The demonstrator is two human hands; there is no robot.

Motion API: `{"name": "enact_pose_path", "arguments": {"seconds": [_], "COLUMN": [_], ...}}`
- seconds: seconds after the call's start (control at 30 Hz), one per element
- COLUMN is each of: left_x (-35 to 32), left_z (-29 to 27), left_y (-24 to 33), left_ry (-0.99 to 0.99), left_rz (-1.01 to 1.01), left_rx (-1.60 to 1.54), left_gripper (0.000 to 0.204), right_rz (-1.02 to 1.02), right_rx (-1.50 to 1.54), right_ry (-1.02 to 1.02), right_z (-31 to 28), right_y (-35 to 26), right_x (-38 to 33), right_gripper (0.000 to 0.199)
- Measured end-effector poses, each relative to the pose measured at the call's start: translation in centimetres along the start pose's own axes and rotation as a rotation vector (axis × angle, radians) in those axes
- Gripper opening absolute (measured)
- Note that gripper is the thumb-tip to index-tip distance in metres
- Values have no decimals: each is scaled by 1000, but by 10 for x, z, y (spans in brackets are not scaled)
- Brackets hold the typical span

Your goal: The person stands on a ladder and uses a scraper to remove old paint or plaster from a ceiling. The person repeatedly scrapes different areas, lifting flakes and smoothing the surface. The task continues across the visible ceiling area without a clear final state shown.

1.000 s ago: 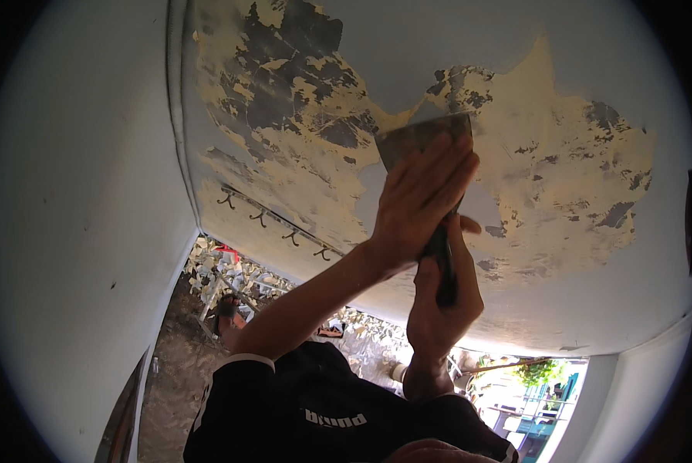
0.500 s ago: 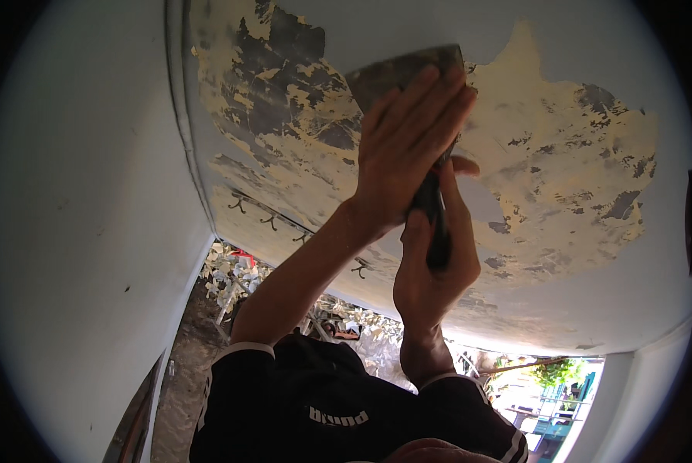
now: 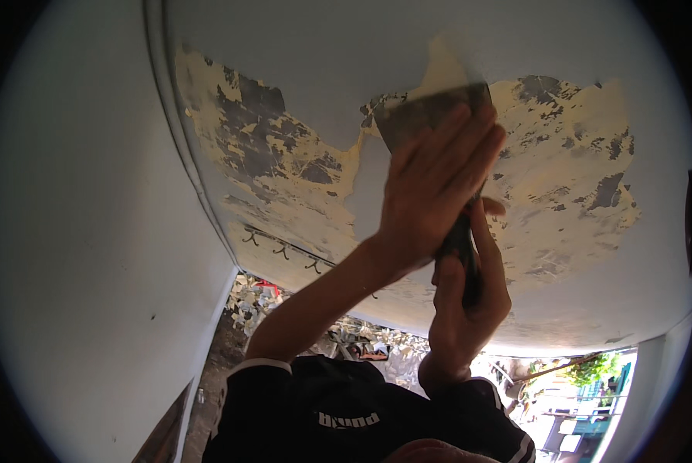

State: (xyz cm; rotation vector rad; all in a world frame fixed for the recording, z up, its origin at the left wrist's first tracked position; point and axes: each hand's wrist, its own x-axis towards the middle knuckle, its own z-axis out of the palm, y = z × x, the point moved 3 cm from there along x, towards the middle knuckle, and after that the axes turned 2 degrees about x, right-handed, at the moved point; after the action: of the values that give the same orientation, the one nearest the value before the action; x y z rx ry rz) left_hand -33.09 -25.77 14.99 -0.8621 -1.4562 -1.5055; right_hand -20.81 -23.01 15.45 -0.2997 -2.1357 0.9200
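Note:
A wide-bladed putty knife [image 3: 431, 108] lies against the patchy wall [image 3: 562, 162], its broad blade edge uppermost. My left hand [image 3: 442, 181] is laid flat over the blade, fingers stretched out and pressing it to the wall. Below, my right hand [image 3: 473, 297] is wrapped around the dark handle [image 3: 460, 251], its thumb along the near side. Yellowish and dark grey worn areas surround the blade, with a smooth pale grey strip [image 3: 369, 189] just left of my left hand. The blade's underside is hidden.
A dark rail with hooks [image 3: 284, 251] is fixed to the wall beside my left forearm. A pale side wall [image 3: 91, 208] meets it at a corner with a cable-like line [image 3: 178, 127]. Leafy clutter [image 3: 261, 305] lies at lower left; a bright opening [image 3: 570, 417] is at lower right.
The putty knife and both hands have moved right across the wall, below a pointed yellowish patch. A smooth pale grey strip now shows to their left. The view has shifted too.

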Motion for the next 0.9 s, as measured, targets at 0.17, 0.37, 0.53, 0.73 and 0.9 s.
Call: {"name": "enact_pose_path", "arguments": {"seconds": [0.17,0.37,0.53,0.73,0.9], "left_x": [11,-5,61,22,-34], "left_z": [13,9,-12,-26,5], "left_y": [-2,-2,-39,-31,2], "left_ry": [52,67,225,48,-93], "left_rz": [63,27,228,139,46], "left_rx": [17,-142,-15,-66,-85], "left_gripper": [60,64,72,68,63], "right_rz": [-93,-166,-294,-184,-56], "right_rx": [-48,-1,110,109,63], "right_ry": [44,-53,-92,-132,-53], "right_z": [-1,-1,31,29,-6], "right_y": [-5,-10,-36,-29,9], "right_x": [17,12,55,18,-22], "right_gripper": [46,44,45,44,45]}}
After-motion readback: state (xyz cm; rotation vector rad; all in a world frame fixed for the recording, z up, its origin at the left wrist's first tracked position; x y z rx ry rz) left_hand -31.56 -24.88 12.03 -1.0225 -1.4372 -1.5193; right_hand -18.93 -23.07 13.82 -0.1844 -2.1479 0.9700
